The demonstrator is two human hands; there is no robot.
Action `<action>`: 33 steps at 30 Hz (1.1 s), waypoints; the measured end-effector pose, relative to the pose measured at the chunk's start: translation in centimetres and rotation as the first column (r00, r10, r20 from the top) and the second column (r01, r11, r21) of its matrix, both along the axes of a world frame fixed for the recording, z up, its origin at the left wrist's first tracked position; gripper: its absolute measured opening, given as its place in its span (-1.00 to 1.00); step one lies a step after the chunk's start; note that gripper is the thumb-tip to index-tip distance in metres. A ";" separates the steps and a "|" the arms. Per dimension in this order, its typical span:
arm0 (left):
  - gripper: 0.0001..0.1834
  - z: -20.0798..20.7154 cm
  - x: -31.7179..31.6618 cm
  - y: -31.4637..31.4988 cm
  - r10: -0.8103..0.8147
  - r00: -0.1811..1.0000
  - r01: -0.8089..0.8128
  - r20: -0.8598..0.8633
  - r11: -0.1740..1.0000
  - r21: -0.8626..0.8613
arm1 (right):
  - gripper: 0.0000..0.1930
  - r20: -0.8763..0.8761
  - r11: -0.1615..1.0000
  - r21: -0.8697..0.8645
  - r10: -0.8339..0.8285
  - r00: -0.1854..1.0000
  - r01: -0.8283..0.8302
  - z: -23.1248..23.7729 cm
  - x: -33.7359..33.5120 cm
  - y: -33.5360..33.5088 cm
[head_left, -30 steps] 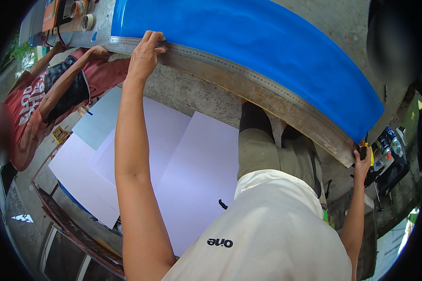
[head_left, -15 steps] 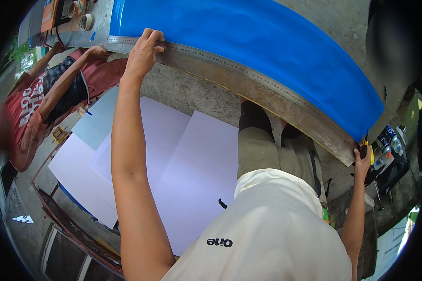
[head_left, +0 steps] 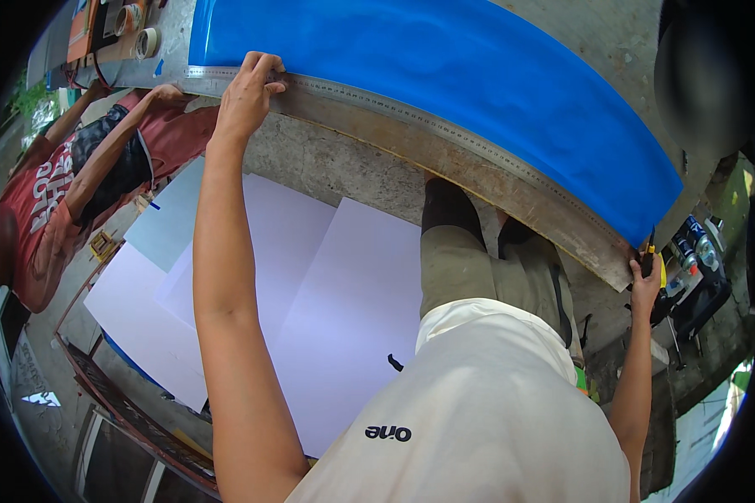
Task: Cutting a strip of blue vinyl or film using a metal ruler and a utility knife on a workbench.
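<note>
A wide blue sheet lies on a worn work table. Along its near edge runs a long steel ruler, its markings showing as a curved line. My left hand presses on the ruler near its left end, fingers bent together and thumb against it. At the far right end, by the sheet's corner, my right hand is closed round a black and yellow utility knife. The knife points up and away from me; whether its tip touches the sheet I cannot make out.
A person in a red shirt stands at the left, hands on the table edge. Tape rolls sit at the table's far left. Large white panels lie below. Spray cans and a black bag are at the right.
The view has shifted slightly. Both my hands keep their places at the ruler's ends, and the knife in my right hand stands a little differently.
</note>
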State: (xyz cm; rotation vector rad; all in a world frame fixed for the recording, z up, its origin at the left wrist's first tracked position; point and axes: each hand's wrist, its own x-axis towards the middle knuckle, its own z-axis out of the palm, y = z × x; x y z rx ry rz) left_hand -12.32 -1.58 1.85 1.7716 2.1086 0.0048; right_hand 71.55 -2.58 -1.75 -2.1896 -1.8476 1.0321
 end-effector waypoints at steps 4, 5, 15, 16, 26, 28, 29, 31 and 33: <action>-0.71 0.3 0.0 0.1 0.020 1.000 -0.021 -0.009 1.000 -0.012 | -0.64 -0.001 1.000 -0.019 0.000 1.000 0.000 0.1 -0.5 0.1; -0.71 0.2 -0.1 0.1 0.017 1.000 -0.017 -0.007 1.000 -0.011 | -0.64 -0.010 1.000 -0.020 -0.004 1.000 0.004 0.1 -0.5 0.0; -0.65 -0.3 -0.3 -0.2 0.010 1.000 -0.010 0.023 1.000 0.006 | -0.65 -0.012 0.999 -0.034 -0.011 1.000 0.011 0.1 -0.3 -0.2; -0.66 -0.3 -0.3 -0.2 0.000 1.000 0.000 0.028 1.000 0.022 | -0.63 -0.025 0.999 -0.033 -0.021 0.999 0.020 0.1 -0.3 -0.2; -0.66 -0.2 -0.3 -0.3 0.022 0.999 -0.023 0.036 1.000 0.015 | -0.60 -0.037 0.999 -0.037 -0.035 0.999 0.034 0.0 -0.5 -0.1; -0.67 -0.1 -0.2 -0.3 0.028 0.999 -0.028 0.042 1.000 0.009 | -0.61 -0.029 0.999 -0.038 -0.031 0.999 0.030 0.1 -0.5 0.0; -0.67 -0.1 -0.1 -0.2 0.027 0.999 -0.027 0.046 1.000 0.010 | -0.62 -0.019 0.999 -0.037 -0.028 0.999 0.027 0.2 -0.5 0.0; -0.68 -0.5 0.3 0.1 0.023 0.998 -0.024 0.066 1.000 0.012 | -0.62 -0.031 0.999 -0.016 -0.037 0.999 0.036 0.2 -0.1 -0.2; -0.68 -0.7 0.3 0.3 0.013 0.997 -0.014 0.071 1.000 0.014 | -0.64 -0.050 0.999 0.004 -0.041 0.998 0.042 0.4 0.4 -0.4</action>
